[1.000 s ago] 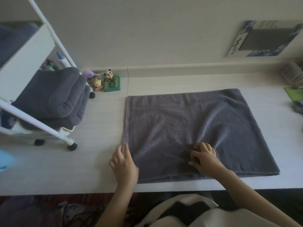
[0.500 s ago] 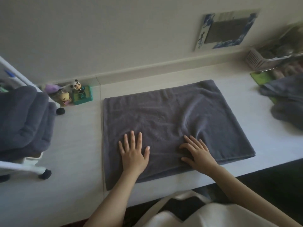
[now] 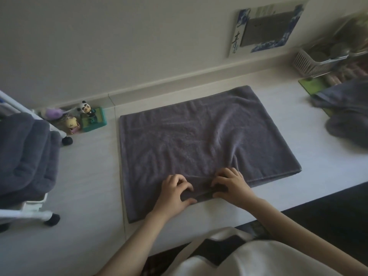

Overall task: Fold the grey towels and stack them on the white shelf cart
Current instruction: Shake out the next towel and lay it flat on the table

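Note:
A grey towel (image 3: pixel 199 140), folded into a rectangle, lies flat on the white table (image 3: pixel 93 176) in front of me. My left hand (image 3: pixel 173 192) and my right hand (image 3: pixel 232 186) sit close together at the towel's near edge, fingers curled and pinching the cloth there. At the far left stands the white shelf cart (image 3: pixel 37 214) with several folded grey towels (image 3: pixel 23 156) stacked on its shelf. More loose grey towels (image 3: pixel 346 114) lie heaped at the right edge.
Small toy figures and a green box (image 3: pixel 89 118) stand by the wall beside the cart. A picture frame (image 3: pixel 266 26) leans on the wall. A white basket (image 3: pixel 318 58) and a green board (image 3: pixel 312 84) sit at the back right. The table's front edge runs under my forearms.
Both hands went from lying flat and apart on the towel to close together at its near edge, fingers curled and gripping the cloth. The view shifted a little.

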A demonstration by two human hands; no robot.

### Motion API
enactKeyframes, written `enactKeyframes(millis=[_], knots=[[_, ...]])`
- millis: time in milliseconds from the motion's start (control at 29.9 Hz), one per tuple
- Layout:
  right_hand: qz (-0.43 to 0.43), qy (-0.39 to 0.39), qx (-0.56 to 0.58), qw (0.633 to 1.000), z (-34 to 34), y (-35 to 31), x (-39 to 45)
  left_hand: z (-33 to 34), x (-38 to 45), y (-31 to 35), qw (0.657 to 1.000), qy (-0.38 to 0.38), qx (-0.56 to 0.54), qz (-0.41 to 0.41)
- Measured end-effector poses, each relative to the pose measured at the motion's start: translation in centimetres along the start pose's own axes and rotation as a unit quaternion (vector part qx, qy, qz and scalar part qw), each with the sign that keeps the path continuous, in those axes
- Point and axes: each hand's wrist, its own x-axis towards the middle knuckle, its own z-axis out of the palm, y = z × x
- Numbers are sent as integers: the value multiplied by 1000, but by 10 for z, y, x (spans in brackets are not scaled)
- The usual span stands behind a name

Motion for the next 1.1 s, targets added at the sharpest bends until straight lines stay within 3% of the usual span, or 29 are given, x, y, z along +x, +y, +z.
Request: enactKeyframes(millis=[134, 468, 636, 770, 836, 937, 1037, 1104], knots=[[11, -2, 12, 1000, 2, -1, 1, 1, 1, 3, 1000, 20, -5, -10], [15, 20, 30, 999, 3, -8, -2, -11, -6, 7, 990, -14, -124, -68], [-11, -54, -40, 998, 1, -7, -7, -4, -9, 3, 998, -48, 10, -30], [5, -26, 18, 999, -3, -6, -5, -5, 10, 19, 998, 20, 23, -55], [31, 12, 68, 997, -6, -5, -5, -3, 25, 26, 997, 62, 19, -35], [96, 147, 58, 983, -7, -1, -12, 10, 51, 37, 997, 67, 34, 2], [248, 181, 50, 950, -10, 10, -23, 27, 73, 55, 998, -11, 68, 5], [367, 194, 121, 901, -16, 18, -27, 38, 80, 60, 990, -58, 126, -27]])
